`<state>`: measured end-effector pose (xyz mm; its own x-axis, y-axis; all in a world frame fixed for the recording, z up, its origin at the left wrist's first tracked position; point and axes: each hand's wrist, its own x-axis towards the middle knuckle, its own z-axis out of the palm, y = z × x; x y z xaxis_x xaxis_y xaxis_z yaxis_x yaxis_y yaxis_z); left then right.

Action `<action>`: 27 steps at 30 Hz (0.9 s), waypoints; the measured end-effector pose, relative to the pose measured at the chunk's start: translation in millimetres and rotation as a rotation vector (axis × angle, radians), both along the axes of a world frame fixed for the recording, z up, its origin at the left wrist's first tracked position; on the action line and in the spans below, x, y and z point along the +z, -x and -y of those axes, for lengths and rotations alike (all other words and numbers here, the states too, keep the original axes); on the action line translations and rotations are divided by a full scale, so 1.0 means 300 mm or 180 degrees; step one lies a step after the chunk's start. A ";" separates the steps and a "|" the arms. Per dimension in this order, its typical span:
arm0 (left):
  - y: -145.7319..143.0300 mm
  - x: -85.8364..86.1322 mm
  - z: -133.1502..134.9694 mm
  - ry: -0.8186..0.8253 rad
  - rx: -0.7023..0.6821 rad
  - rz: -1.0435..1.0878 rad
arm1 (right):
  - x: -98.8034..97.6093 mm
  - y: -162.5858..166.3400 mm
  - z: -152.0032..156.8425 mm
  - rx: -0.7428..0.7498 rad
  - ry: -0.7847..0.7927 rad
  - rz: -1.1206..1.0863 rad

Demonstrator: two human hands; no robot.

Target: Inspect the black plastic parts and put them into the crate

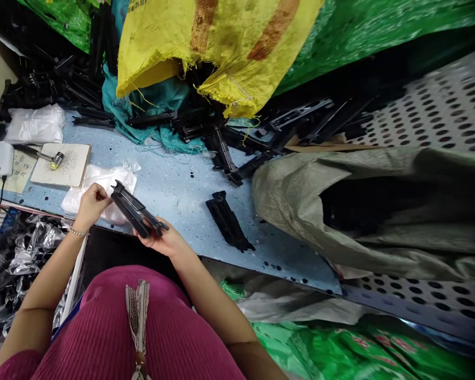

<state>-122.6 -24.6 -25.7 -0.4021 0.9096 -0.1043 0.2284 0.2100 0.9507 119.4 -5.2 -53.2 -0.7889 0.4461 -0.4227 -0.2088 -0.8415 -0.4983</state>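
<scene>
My right hand is wrapped round the lower end of a long black plastic part, which is tilted up to the left in front of my body. The part has a slot along its length and a forked upper end. My left hand is closed in a pinch beside that upper end, over a stack of clear plastic bags. What its fingertips hold, if anything, I cannot make out. A second black part lies on the blue speckled table to the right.
More black parts are heaped along the back, partly under a yellow woven sack. A grey sack lies open at right. At left are a pad with a small tool, a white charger and a bag bundle.
</scene>
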 end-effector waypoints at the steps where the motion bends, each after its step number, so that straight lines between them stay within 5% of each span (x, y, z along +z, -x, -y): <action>1: 0.006 0.005 0.001 0.0051 -0.0007 0.0060 | -0.005 0.007 0.002 -0.0030 0.0060 -0.0005; 6: 0.011 0.029 -0.003 0.0225 -0.0242 0.0830 | 0.007 0.030 -0.027 -0.0520 -0.0085 -0.0006; 12: -0.025 0.009 -0.022 -0.0066 -0.0180 0.0645 | 0.053 0.213 -0.108 -0.0837 -0.0699 0.0046; 16: 0.035 0.023 0.004 -0.0199 -0.0156 0.0447 | 0.049 0.276 -0.146 -0.0931 -0.0911 0.0223; 22: 0.114 0.053 0.061 -0.0323 -0.0767 -0.1905 | 0.030 0.198 -0.134 -0.1287 -0.1169 0.0644; 24: 0.115 0.048 0.055 -0.0329 -0.0848 -0.2137 | 0.036 0.152 -0.097 -0.1124 -0.0996 0.0501; 27: 0.111 0.047 0.040 -0.0295 -0.0863 -0.1849 | 0.042 0.097 -0.028 -0.0209 -0.0224 0.0028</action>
<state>-156.0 -36.7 -11.5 -0.1242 0.9816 0.1449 0.7445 -0.0044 0.6677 90.4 3.4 -40.7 -0.7534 0.5255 -0.3953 -0.2577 -0.7890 -0.5578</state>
